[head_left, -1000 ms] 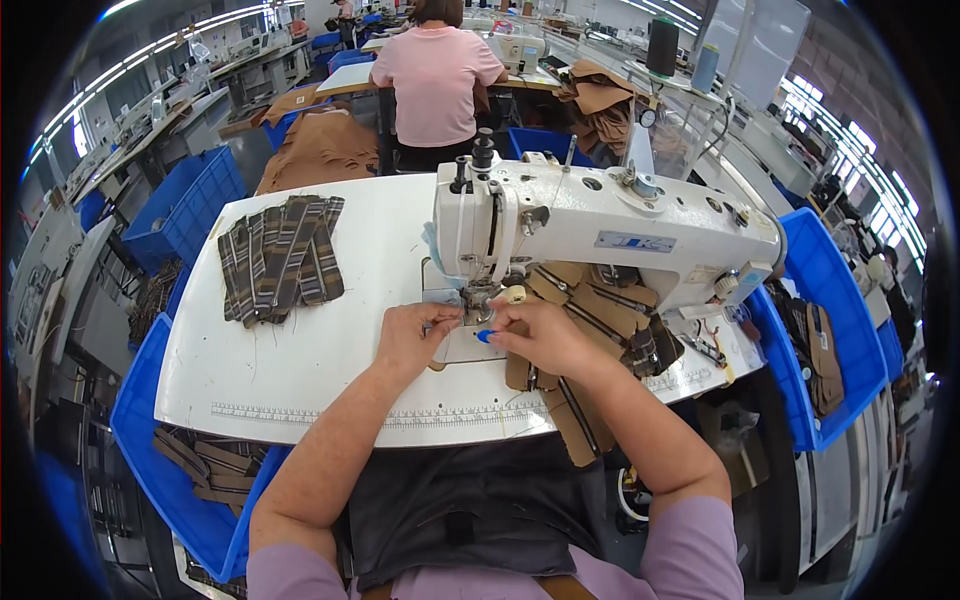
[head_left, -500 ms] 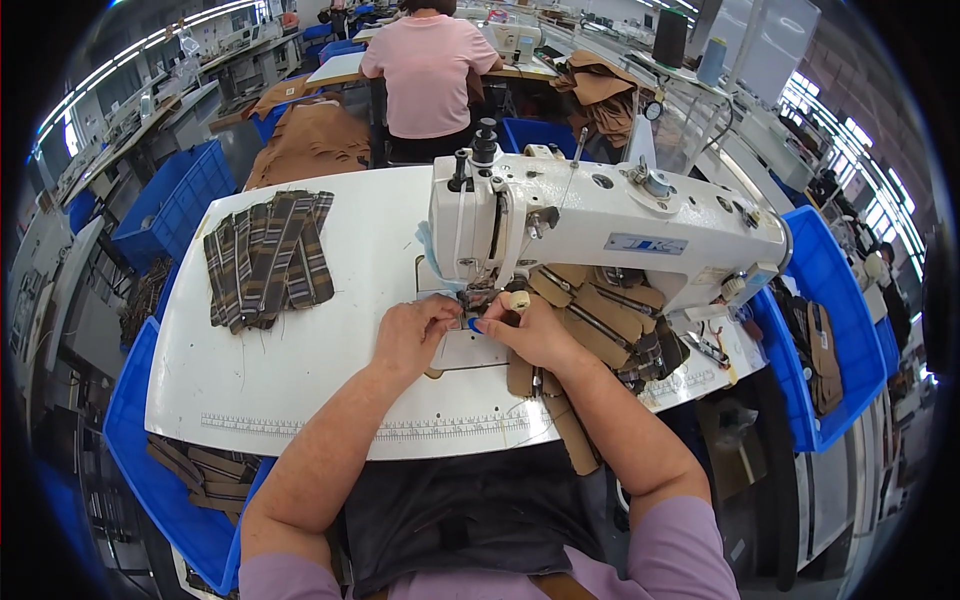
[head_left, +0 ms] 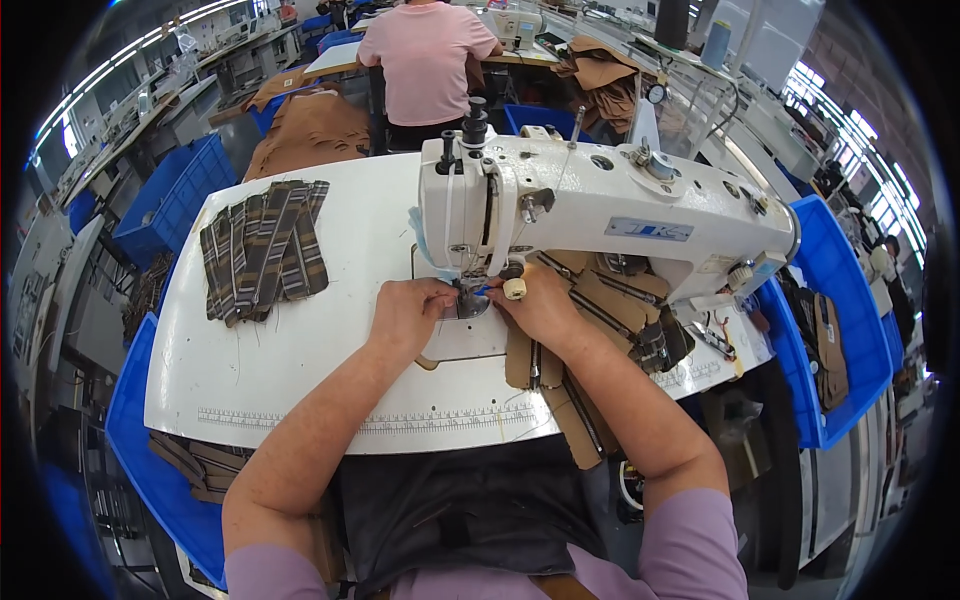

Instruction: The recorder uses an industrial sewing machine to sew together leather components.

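Observation:
My left hand (head_left: 408,318) is at the needle area of a white sewing machine (head_left: 600,190), its thumb and fingertips pinched together. Whatever lies between them is too small to make out. On the other side of the presser foot (head_left: 468,285), my right hand (head_left: 540,308) is closed on a small blue piece (head_left: 482,291); its kind I cannot tell. A cream-coloured round knob (head_left: 515,289) shows beside the right fingers. The metal needle plate (head_left: 470,307) is visible between both hands. Brown fabric pieces with zippers (head_left: 590,318) lie beside and behind my right forearm.
Striped fabric pieces (head_left: 265,250) are fanned out at the table's left. Blue bins (head_left: 840,330) flank the table, another bin (head_left: 150,450) holding striped pieces. Thread snips (head_left: 712,338) lie at the right. A person in pink (head_left: 425,65) sits at another machine ahead.
Both hands have moved slightly farther forward, the right one more, toward the presser foot. The gap between their fingertips is wider, and more of the needle plate shows. The view has shifted a little.

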The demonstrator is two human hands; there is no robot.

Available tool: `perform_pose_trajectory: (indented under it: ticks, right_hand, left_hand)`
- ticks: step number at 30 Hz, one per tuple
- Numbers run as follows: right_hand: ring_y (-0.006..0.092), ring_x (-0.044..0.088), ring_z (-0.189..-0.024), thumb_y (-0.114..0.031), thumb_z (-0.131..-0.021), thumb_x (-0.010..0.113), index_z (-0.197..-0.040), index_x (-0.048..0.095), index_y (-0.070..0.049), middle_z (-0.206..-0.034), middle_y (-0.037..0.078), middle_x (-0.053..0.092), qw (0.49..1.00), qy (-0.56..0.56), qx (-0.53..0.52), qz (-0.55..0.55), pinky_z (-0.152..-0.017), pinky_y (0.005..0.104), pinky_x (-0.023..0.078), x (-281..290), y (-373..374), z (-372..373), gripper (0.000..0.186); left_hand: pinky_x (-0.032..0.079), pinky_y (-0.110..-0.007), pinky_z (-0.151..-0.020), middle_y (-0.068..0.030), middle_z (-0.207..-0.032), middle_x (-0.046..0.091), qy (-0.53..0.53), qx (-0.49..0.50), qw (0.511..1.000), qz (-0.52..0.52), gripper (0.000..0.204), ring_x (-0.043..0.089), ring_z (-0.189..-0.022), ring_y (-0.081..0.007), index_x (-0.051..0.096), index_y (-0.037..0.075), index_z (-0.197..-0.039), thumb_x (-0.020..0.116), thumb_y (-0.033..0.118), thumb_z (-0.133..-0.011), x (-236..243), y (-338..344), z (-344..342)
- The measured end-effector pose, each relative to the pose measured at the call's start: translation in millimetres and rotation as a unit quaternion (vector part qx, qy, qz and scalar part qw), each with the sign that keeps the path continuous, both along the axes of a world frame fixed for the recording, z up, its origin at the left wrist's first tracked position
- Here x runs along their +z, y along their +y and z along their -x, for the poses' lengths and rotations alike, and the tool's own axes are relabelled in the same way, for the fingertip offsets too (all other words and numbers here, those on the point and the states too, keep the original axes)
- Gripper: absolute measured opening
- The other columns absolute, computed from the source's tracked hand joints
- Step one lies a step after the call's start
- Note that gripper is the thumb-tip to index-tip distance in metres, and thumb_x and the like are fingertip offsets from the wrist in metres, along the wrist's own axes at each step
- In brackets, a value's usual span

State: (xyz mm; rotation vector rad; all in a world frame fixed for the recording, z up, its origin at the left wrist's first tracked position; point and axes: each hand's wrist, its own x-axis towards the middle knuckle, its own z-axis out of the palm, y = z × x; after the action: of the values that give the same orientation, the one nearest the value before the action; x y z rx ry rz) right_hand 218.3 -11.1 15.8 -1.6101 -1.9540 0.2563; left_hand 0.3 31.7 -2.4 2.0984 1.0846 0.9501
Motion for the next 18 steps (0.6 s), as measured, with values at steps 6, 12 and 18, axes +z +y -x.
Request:
perform_pose_trajectory:
  ticks: [6, 12, 18]
  right_hand:
    - [0.0294, 0.074, -0.087, -0.011, -0.082, 0.082, -0.105, 0.073, 0.0, -0.094, 0.015, 0.077, 0.993, 0.113, -0.015, 0.014, -0.079, 0.038, 0.057, 4.9, -2.0, 3.4, 0.027]
    - [0.0244, 0.073, -0.088, -0.007, -0.083, 0.081, -0.106, 0.072, 0.001, -0.097, 0.015, 0.077, 0.992, 0.119, -0.024, 0.02, -0.081, 0.0353, 0.056, 1.3, -1.1, 4.1, 0.026]
    - [0.0216, 0.071, -0.088, -0.005, -0.084, 0.081, -0.108, 0.071, 0.001, -0.099, 0.013, 0.077, 0.988, 0.146, -0.03, 0.05, -0.082, 0.0344, 0.055, 6.8, -3.2, 4.7, 0.026]
  left_hand:
    - [0.058, -0.032, -0.071, -0.015, -0.092, 0.078, -0.021, 0.038, 0.999, -0.011, 0.013, 0.074, -0.078, -0.0217, 0.079, 0.0, -0.099, 0.072, 0.001, -0.088, 1.5, -5.1, -4.8]
    - [0.055, -0.033, -0.069, -0.0139, -0.09, 0.076, -0.006, 0.031, 0.998, -0.052, 0.012, 0.071, -0.075, -0.0242, 0.08, 0.003, -0.095, 0.075, 0.005, -0.085, -2.1, -1.7, -1.1]
    - [0.055, -0.032, -0.065, -0.0134, -0.083, 0.072, -0.004, 0.039, 0.997, -0.063, 0.011, 0.068, -0.067, -0.0217, 0.079, 0.001, -0.093, 0.077, 0.004, -0.083, -1.2, -2.4, -4.6]
